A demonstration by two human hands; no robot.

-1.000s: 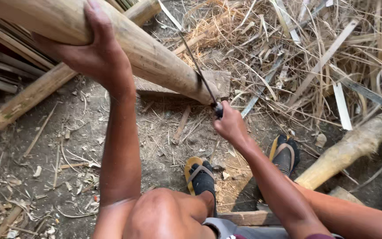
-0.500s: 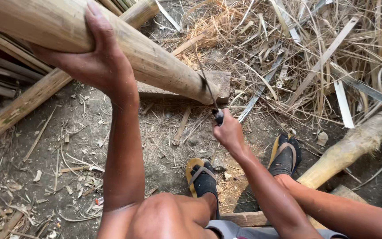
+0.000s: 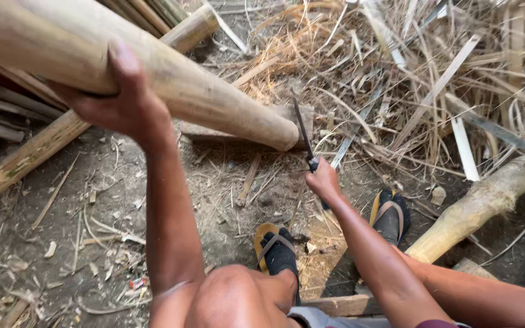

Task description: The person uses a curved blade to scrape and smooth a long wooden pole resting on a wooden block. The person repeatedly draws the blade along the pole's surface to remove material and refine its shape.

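The left hand [image 3: 120, 100] is gripping the thick bamboo pole [image 3: 171, 85] from above, fingers wrapped around it, while the right hand [image 3: 322, 181], closed on the knife [image 3: 304, 136], is holding the blade just beside the pole's lower end, so I judge the trimming step needs a careful, controlled stroke.

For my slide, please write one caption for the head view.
Left hand steadies a thick bamboo pole while right hand holds a knife near its end.
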